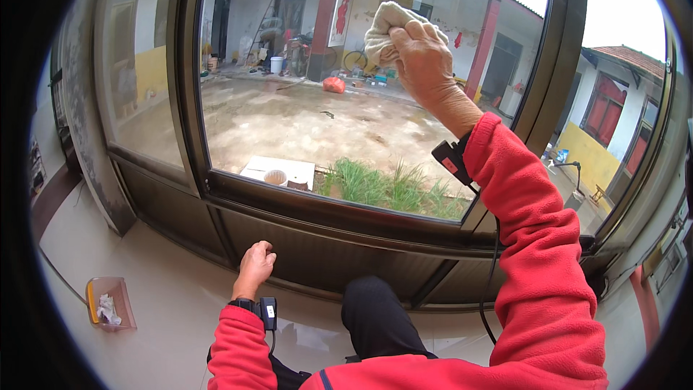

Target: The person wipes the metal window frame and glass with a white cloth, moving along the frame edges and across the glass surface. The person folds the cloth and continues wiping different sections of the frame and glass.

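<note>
My right hand (425,59) is raised and grips a bunched, off-white cloth (385,32) against the upper part of a large glass window pane (303,114). A dark metal frame (325,211) borders the pane. My left hand (256,266) hangs low, in front of the dark panel below the window, its fingers curled and no object visible in it. Both wrists wear black straps with small devices and cables.
A dustpan (120,303) with crumpled paper in it lies on the pale tiled floor (162,281) at lower left. My bent knee (373,309) is close to the lower panel. Beyond the glass are a concrete yard (292,124), grass (373,184) and a red bag (334,85).
</note>
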Demonstrator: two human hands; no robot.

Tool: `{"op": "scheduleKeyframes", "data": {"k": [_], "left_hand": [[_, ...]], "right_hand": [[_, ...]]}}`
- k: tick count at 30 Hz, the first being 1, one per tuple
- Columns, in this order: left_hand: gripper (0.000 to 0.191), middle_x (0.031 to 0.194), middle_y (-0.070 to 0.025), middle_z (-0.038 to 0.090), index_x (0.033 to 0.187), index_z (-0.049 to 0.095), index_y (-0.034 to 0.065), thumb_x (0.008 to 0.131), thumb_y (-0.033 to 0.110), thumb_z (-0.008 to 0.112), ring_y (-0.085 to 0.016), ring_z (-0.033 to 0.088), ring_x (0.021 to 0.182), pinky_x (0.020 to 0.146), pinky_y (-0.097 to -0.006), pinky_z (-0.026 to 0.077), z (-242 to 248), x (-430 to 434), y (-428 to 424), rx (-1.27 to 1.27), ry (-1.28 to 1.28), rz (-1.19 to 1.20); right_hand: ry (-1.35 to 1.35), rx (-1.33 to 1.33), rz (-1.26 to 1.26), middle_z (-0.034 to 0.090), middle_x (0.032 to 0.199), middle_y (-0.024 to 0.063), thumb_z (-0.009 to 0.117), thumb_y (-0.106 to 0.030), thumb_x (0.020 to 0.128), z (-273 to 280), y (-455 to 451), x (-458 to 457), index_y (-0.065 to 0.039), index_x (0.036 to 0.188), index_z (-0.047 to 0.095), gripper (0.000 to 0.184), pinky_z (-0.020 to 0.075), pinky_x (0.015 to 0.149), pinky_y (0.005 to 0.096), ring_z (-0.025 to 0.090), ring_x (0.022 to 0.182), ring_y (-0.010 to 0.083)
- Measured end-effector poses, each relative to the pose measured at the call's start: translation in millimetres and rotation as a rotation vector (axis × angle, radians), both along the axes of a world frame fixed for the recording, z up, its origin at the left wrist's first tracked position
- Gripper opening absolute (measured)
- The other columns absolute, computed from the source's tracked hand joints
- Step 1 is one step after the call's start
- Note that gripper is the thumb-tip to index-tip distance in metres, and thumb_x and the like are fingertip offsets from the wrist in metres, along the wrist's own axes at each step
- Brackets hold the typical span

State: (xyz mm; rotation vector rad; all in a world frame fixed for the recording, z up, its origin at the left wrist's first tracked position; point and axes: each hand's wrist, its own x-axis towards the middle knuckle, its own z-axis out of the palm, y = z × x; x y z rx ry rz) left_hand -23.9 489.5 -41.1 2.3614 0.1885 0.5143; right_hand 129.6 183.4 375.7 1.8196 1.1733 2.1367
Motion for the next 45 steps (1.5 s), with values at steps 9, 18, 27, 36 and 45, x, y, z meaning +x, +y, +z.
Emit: {"op": "scheduleKeyframes", "data": {"k": [9,18,27,36,45], "left_hand": [[0.025,0.104,-0.0194,0.071,0.108,0.068,0.0009,0.087,0.015,0.067,-0.038,0.067,0.1,0.089,-0.0453,0.053,0,-5,4,0.003,0.013,0.017],[0.024,0.102,-0.0191,0.07,0.107,0.068,0.0004,0.086,0.013,0.067,-0.037,0.068,0.096,0.086,-0.0445,0.054,5,-14,10,-0.012,-0.024,0.034],[0.023,0.1,-0.0178,0.07,0.107,0.067,0.0021,0.086,0.013,0.067,-0.037,0.068,0.095,0.085,-0.0453,0.054,11,-22,14,-0.031,-0.102,0.039],[0.024,0.103,-0.0171,0.07,0.108,0.067,0.0039,0.087,0.016,0.068,-0.036,0.068,0.098,0.087,-0.0456,0.054,15,-17,6,-0.026,-0.069,0.022],[0.025,0.103,-0.0167,0.07,0.109,0.067,0.0041,0.088,0.017,0.067,-0.036,0.068,0.098,0.087,-0.0456,0.054,17,-31,17,-0.022,-0.077,0.051]], "right_hand": [[0.048,-0.319,-0.031,0.056,0.096,0.0005,0.071,-0.014,0.072,-56,18,-2,-0.013,0.106,0.067,0.034,0.0492,0.087,0.0371,0.059,0.099,0.0199],[-0.002,0.383,-0.112,0.064,0.111,0.0093,0.063,-0.02,0.086,128,39,4,-0.01,0.102,0.064,0.019,0.0465,0.096,0.0497,0.058,0.112,0.0326],[0.04,-0.159,0.04,0.059,0.096,0.004,0.07,-0.014,0.075,-54,103,2,-0.011,0.096,0.066,0.021,0.0507,0.083,0.0375,0.059,0.098,0.0235],[-0.113,-0.146,-0.019,0.057,0.105,-0.0007,0.069,-0.014,0.078,20,73,12,-0.015,0.112,0.068,0.034,0.0437,0.087,0.0368,0.055,0.103,0.0214],[-0.154,0.287,-0.118,0.062,0.112,0.0058,0.066,-0.012,0.083,96,77,19,-0.014,0.11,0.071,0.028,0.0424,0.089,0.0457,0.055,0.108,0.0293]]}}
